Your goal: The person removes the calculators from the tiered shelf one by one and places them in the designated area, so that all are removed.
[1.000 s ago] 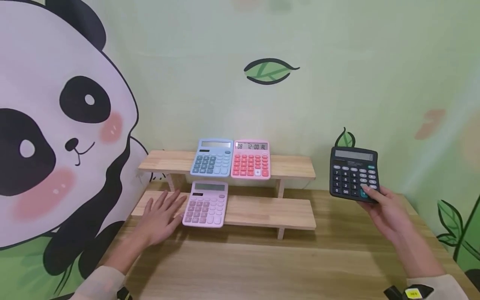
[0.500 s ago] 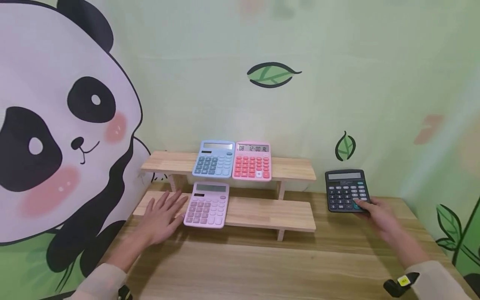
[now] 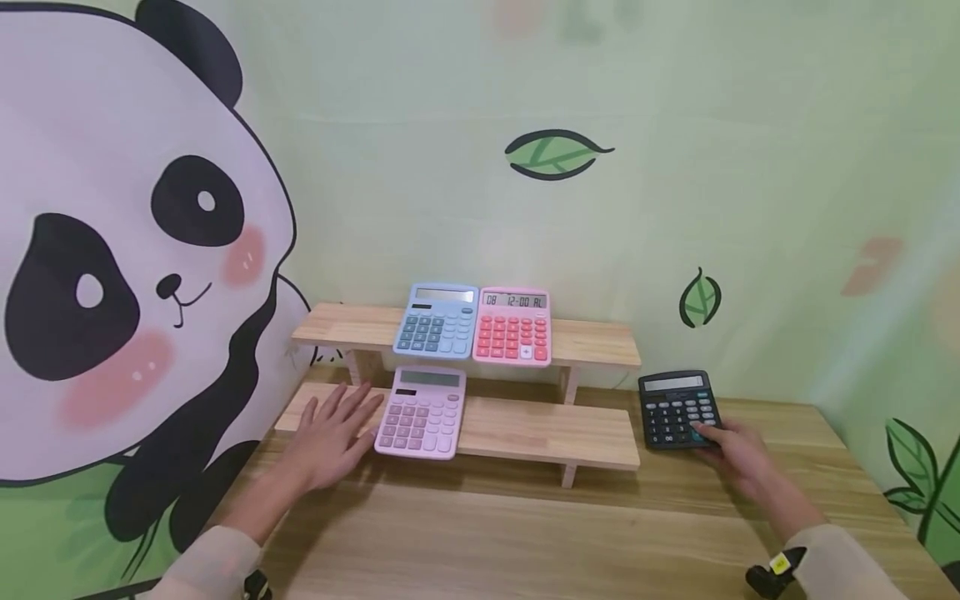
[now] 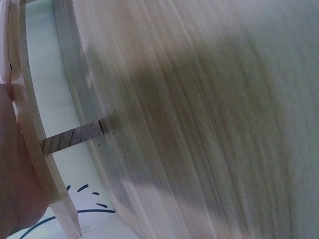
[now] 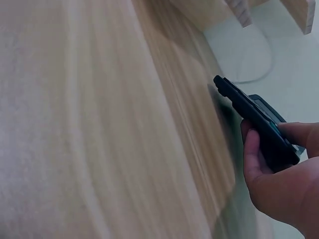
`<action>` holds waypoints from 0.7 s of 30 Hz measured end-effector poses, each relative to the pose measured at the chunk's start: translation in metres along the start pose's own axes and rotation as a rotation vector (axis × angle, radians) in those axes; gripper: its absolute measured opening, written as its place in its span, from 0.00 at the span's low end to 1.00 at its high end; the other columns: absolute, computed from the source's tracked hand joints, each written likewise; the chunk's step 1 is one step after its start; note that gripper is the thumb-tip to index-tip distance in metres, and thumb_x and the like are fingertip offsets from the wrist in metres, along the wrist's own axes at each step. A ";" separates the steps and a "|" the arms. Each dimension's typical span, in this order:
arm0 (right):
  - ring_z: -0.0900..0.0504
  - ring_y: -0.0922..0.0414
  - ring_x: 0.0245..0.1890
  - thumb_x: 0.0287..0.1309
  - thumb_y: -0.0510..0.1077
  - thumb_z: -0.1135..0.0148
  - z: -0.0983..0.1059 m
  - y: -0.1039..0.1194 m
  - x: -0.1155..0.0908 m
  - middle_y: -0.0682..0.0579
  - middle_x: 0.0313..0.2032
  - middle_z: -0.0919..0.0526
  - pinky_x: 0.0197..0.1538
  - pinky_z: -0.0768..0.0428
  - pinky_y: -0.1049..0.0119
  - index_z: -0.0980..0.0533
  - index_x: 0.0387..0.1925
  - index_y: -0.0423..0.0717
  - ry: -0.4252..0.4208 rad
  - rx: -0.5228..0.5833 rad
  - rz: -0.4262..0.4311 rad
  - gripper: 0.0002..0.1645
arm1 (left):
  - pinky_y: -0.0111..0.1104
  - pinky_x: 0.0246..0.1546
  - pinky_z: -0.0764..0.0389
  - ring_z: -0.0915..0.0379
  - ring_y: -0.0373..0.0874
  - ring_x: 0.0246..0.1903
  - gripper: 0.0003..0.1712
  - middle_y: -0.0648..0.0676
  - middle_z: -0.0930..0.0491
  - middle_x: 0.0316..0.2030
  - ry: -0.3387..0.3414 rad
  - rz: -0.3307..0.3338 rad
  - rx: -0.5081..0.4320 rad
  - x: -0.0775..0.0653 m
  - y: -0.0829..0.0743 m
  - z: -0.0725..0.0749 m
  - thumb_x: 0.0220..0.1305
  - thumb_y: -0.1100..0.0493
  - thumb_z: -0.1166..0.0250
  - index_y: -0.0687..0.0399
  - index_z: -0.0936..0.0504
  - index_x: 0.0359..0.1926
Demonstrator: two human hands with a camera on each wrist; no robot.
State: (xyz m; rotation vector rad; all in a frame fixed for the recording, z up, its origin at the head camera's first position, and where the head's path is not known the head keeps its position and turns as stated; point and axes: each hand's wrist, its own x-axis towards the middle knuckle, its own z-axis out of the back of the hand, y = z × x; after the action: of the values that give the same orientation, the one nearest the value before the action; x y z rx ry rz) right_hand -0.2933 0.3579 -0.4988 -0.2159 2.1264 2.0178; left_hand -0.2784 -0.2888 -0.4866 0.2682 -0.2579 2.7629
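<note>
My right hand (image 3: 738,457) grips a black calculator (image 3: 678,410) by its lower right corner, thumb on the key side and fingers underneath. In the right wrist view the black calculator (image 5: 259,124) is seen edge-on, tilted over the table. My left hand (image 3: 335,437) lies with spread, straight fingers on the left end of the lower shelf (image 3: 547,429), its thumb right at the edge of a lilac calculator (image 3: 420,414). That calculator leans on the lower shelf. On the upper shelf (image 3: 596,340) a blue calculator (image 3: 437,321) and a pink calculator (image 3: 513,327) stand side by side.
The two-tier wooden stand rests on a wood-grain table (image 3: 525,542), close to the backdrop. A panda (image 3: 150,275) and leaves (image 3: 558,156) are printed on the backdrop. A stand leg (image 4: 75,137) shows under the shelf in the left wrist view.
My right hand has brought the black calculator down and slightly left, toward the right end of the stand. The left hand stays on the lower shelf. The head view has shifted slightly.
</note>
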 end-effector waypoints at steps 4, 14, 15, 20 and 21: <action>0.15 0.67 0.42 0.80 0.36 0.47 0.002 -0.003 0.000 0.60 0.39 0.16 0.55 0.14 0.66 0.54 0.77 0.18 0.015 0.019 -0.009 0.40 | 0.72 0.74 0.57 0.57 0.68 0.81 0.37 0.58 0.45 0.83 -0.005 -0.003 0.002 -0.001 -0.001 0.001 0.82 0.36 0.54 0.45 0.38 0.83; 0.16 0.67 0.43 0.81 0.42 0.46 0.010 0.001 0.000 0.42 0.51 0.16 0.54 0.14 0.65 0.49 0.75 0.16 -0.015 -0.260 0.032 0.40 | 0.72 0.74 0.58 0.56 0.68 0.81 0.37 0.58 0.45 0.83 -0.018 -0.007 0.010 -0.002 0.000 0.001 0.82 0.36 0.54 0.44 0.38 0.83; 0.17 0.66 0.43 0.81 0.44 0.46 0.011 0.002 0.001 0.38 0.54 0.17 0.52 0.13 0.66 0.46 0.74 0.16 -0.032 -0.324 0.039 0.39 | 0.72 0.74 0.58 0.56 0.68 0.81 0.37 0.58 0.45 0.83 -0.018 -0.006 0.009 -0.001 0.000 0.001 0.82 0.36 0.55 0.44 0.38 0.83; 0.20 0.53 0.46 0.79 0.50 0.42 0.015 0.002 0.001 0.31 0.55 0.22 0.42 0.19 0.67 0.35 0.66 0.18 -0.160 -0.562 0.032 0.37 | 0.72 0.74 0.58 0.56 0.68 0.81 0.37 0.58 0.45 0.83 -0.021 -0.007 0.003 -0.001 -0.001 0.000 0.82 0.36 0.55 0.45 0.38 0.83; 0.22 0.50 0.47 0.78 0.50 0.41 0.015 0.001 0.000 0.31 0.54 0.22 0.42 0.21 0.66 0.34 0.65 0.18 -0.181 -0.587 0.038 0.36 | 0.72 0.74 0.58 0.57 0.68 0.81 0.37 0.58 0.45 0.83 -0.019 -0.006 0.002 -0.001 -0.001 0.000 0.82 0.36 0.55 0.45 0.38 0.83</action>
State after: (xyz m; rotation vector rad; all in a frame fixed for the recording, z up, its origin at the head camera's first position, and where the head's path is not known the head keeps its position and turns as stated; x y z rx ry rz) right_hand -0.2927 0.3730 -0.4985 -0.0721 1.4009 2.5246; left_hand -0.2774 -0.2881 -0.4870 0.2946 -0.2592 2.7557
